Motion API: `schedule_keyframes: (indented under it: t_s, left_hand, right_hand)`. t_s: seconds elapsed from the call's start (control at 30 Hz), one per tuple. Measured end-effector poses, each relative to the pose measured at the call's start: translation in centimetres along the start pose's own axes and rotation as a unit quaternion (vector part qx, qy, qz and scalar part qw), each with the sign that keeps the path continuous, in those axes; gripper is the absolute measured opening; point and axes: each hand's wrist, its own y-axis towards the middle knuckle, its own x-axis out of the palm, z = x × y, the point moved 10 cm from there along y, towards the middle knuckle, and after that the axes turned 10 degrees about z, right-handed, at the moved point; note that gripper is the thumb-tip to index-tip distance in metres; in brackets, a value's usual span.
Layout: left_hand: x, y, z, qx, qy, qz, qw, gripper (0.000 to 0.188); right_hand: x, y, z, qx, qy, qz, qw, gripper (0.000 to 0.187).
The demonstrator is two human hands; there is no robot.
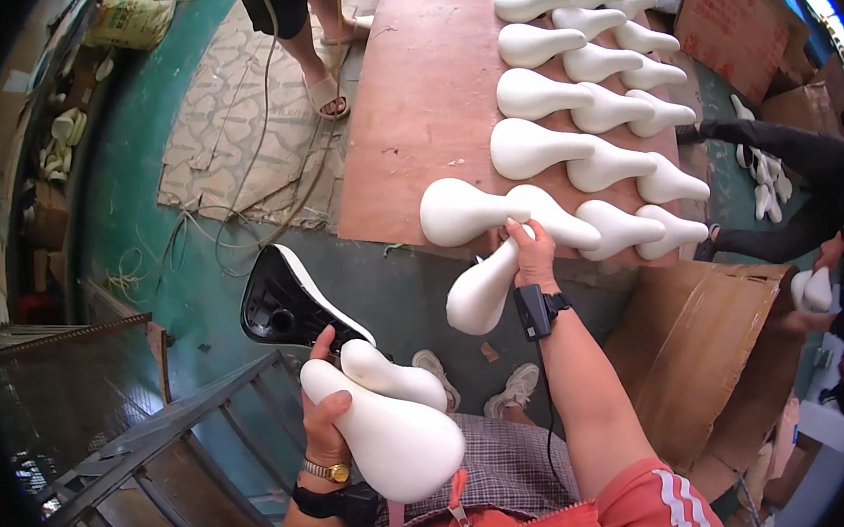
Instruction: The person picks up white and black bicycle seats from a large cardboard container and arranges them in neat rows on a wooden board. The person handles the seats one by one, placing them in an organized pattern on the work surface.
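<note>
My left hand (324, 425) is closed around a bunch of bicycle saddles in front of my body. One white saddle (403, 446) lies nearest me, a second white saddle (392, 379) sits behind it, and a third saddle (279, 296) shows its black underside. My right hand (534, 254) grips the narrow nose of another white saddle (480, 294), whose wide end hangs down off the table's near edge. Just beyond my right fingertips, a white saddle (458, 212) rests at the corner of the table (411, 134), its nose close to them.
Rows of white saddles (538, 93) overlap along the table's right side. A metal rack (157, 447) stands at left, a cardboard box (706, 349) at right. One person (307, 43) stands beyond on flattened cardboard; another person (806, 180) at far right handles saddles. A hose (273, 106) hangs down.
</note>
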Motion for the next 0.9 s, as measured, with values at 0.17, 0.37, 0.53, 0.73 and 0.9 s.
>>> schedule_keyframes:
  t_s: [0.17,0.37,0.53,0.73,0.9]
  left_hand:
    - [-2.2,1.5,-0.1,-0.031,-0.028,0.012,0.999,0.09]
    - [-1.0,3.0,0.9,-0.038,-0.033,-0.015,0.999,0.09]
    - [1.0,4.8,2.2,-0.02,-0.03,-0.015,0.999,0.091]
    - [4.2,7.4,3.6,-0.011,-0.026,-0.009,1.0,0.093]
    - [9.6,9.3,4.1,-0.022,-0.075,-0.013,0.997,0.087]
  right_hand:
    - [-3.4,-2.3,-3.6,-0.042,-0.101,0.057,0.992,0.031]
    - [6.8,-2.7,-15.1,0.034,0.157,-0.131,0.978,0.025]
    - [12.7,6.7,-9.0,0.012,0.248,-0.025,0.968,0.019]
    - [9.6,10.8,-4.7,0.046,0.149,0.013,0.988,0.037]
    - [9.5,9.7,-6.1,0.116,-0.139,0.001,0.984,0.072]
